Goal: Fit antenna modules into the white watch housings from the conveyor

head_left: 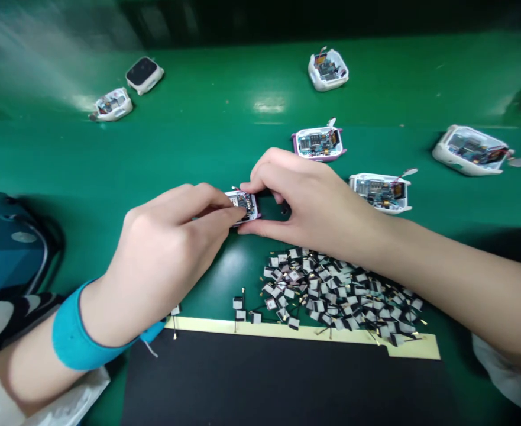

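Observation:
An opened smartwatch case (250,204) with a bare circuit board facing up is held just above the green table. My right hand (307,192) grips it by its right end, the thumb at the near edge and the fingers at the far edge. From the left, my left hand (175,231) reaches in with thumb and forefinger closed over the board. Its fingertips cover the left part of the case, and anything pinched between them is hidden. A wide blue band (76,331) circles my left wrist. Below my right hand lies a heap of small grey-and-black antenna pieces (326,290) with thin leads.
Further open watch cases lie beyond my hands: a purple-edged one (317,144), white ones (379,192) (471,151) (329,70), another (113,105) beside a dark-screened watch (142,72). A black mat (278,378) with a yellow edge is in front. A teal device (7,248) stands left.

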Available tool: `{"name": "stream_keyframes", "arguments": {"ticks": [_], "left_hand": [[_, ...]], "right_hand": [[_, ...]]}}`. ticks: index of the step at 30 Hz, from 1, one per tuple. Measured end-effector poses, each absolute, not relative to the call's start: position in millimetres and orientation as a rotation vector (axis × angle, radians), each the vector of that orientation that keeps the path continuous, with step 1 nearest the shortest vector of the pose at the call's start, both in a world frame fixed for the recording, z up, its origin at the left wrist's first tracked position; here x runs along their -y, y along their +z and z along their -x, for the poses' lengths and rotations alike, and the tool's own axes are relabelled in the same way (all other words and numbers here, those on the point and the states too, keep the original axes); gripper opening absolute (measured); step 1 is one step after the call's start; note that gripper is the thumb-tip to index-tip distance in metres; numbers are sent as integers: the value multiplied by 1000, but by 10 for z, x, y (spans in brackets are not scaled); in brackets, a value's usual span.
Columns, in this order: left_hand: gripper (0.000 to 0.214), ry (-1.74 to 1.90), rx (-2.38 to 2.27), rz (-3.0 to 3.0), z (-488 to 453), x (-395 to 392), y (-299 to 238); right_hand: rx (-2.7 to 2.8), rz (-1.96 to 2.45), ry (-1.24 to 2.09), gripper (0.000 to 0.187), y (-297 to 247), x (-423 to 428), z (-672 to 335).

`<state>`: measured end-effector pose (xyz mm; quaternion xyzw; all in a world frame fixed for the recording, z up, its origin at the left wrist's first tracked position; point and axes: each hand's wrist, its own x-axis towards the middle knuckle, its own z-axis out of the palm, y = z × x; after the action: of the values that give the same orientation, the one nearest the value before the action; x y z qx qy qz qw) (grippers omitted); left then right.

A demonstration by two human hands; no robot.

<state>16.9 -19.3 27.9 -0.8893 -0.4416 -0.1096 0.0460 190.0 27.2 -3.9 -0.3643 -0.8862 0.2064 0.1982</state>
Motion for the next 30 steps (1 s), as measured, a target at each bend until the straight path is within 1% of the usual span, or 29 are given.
{"name": "stream_keyframes", "arguments": {"ticks": [14,30], "left_hand": [[18,-298,1375,2651,-202,211,289],[23,-270,1559,2625,-257,187,307]], "right_hand": [[2495,1039,525,34,-37,-270,-1891],[2468,1055,620,28,-30,-268,-1890]]}}
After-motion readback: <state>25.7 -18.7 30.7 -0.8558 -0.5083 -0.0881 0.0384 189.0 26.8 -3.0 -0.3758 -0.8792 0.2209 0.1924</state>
